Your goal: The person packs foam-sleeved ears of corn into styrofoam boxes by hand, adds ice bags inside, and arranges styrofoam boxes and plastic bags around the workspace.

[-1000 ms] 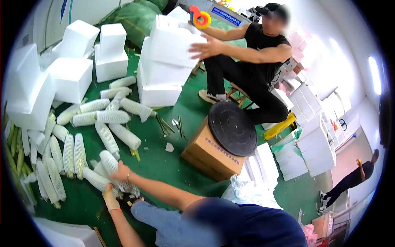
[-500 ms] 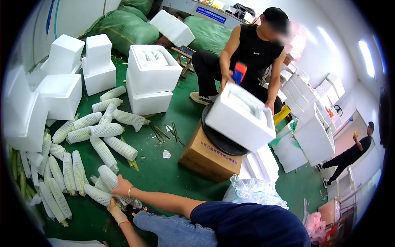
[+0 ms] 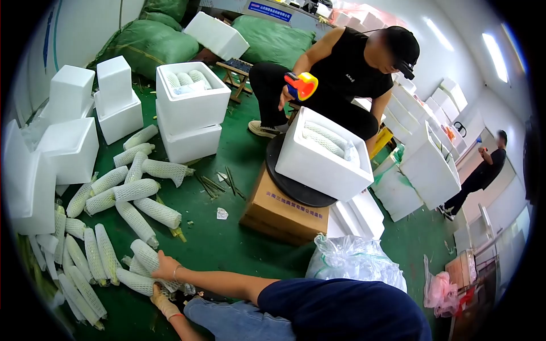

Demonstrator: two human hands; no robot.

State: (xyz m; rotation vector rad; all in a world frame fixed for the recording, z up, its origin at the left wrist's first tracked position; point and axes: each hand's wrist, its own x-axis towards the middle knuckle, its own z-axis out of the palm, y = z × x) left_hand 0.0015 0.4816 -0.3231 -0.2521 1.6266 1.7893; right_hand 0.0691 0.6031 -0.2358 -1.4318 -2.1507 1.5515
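My right hand (image 3: 166, 267), with a bracelet on its wrist, closes around the near end of a long pale vegetable in a white foam net (image 3: 144, 254). Just below it, my gloved left hand (image 3: 164, 302), a red band at the wrist, grips the end of another netted vegetable (image 3: 135, 281). Both pieces lie low over the green floor, side by side, beside my jeans-clad knee (image 3: 239, 319). Part of the bundle is hidden behind my fingers. More netted vegetables (image 3: 105, 254) lie to the left and in a loose heap (image 3: 136, 190) further up.
Across from me a person (image 3: 358, 79) holds a tape dispenser (image 3: 302, 85) beside a white foam box (image 3: 324, 165) on a black turntable (image 3: 273, 165) atop a carton (image 3: 281, 213). Foam boxes (image 3: 190, 111) stand at the left. Clear plastic bags (image 3: 355, 264) lie at my right.
My hands keep nearly the same hold on the netted vegetables. The other person's tape dispenser has moved up off the foam box, which now sits flatter on the turntable. The view has shifted slightly.
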